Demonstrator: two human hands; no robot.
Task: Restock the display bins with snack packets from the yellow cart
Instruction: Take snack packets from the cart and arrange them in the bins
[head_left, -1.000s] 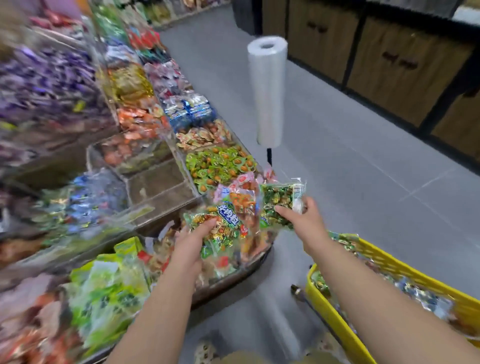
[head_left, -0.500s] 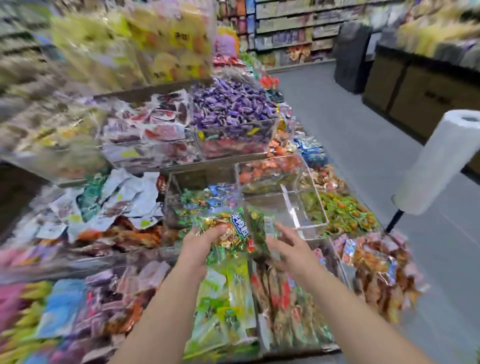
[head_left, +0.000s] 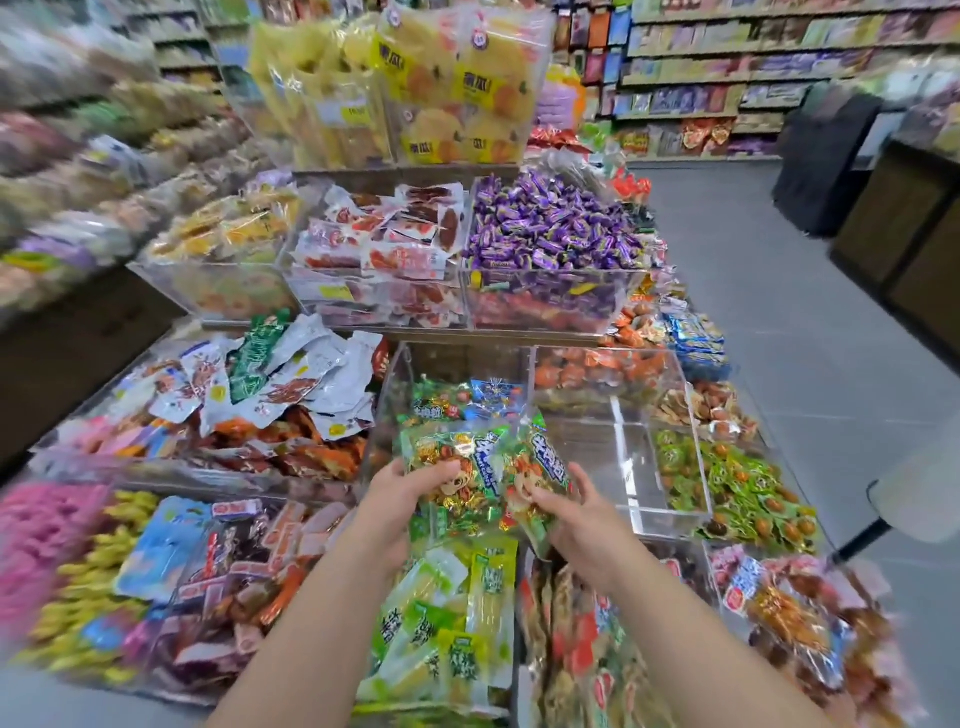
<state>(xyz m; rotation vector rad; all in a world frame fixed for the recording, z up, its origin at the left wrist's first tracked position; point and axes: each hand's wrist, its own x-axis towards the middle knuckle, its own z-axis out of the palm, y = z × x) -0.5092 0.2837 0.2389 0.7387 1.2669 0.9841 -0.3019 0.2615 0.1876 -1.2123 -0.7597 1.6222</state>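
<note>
The left hand (head_left: 400, 499) curls its fingers round a green snack packet (head_left: 460, 462). The right hand (head_left: 579, 519) pinches a second packet (head_left: 543, 467) right beside it. Both packets are at the front of a clear bin (head_left: 387, 410) with a few packets inside. Purple sweets (head_left: 550, 234) sit higher up.

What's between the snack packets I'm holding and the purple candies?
Head view: beyond the snack packets, a clear bin holding only a few green and blue packets, then the shelf edge under the purple candies.
</note>
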